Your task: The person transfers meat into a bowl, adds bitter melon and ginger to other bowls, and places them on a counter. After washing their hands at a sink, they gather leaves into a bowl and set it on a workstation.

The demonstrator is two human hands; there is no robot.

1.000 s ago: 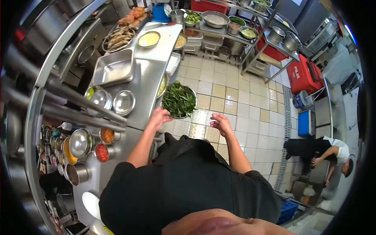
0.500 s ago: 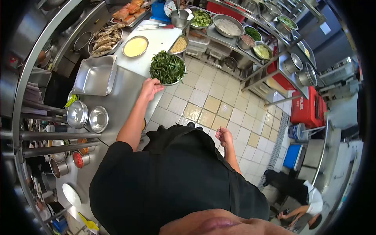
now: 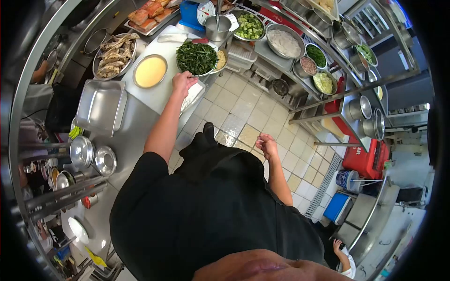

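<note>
A metal bowl piled with dark green cut leaves [image 3: 197, 57] is at the edge of the white cutting board [image 3: 146, 97], beside a bowl of pale yellow liquid [image 3: 150, 71]. My left hand [image 3: 184, 83] is closed at the near rim of the leaf bowl, thumb and fingers pinched together there. The leaf bowl partly covers a bowl of light-coloured crumbs or chopped bits [image 3: 221, 60]. Off to the right, over the tiled floor, my right hand [image 3: 267, 146] hangs with loosely curled fingers, and nothing shows in it.
On the left counter stand a deep steel pan [image 3: 101, 104], metal bowls [image 3: 105, 160] and a bowl of brownish strips [image 3: 116, 55]. A scale [image 3: 199, 13] and a steel pot [image 3: 218, 28] sit farther back. Shelves with bowls line the right. A co-worker's arm [image 3: 344, 255] shows lower right.
The leaf bowl has moved farther over the board with my left hand, now overlapping the crumb bowl. The view has shifted forward. My right hand still hangs over the floor.
</note>
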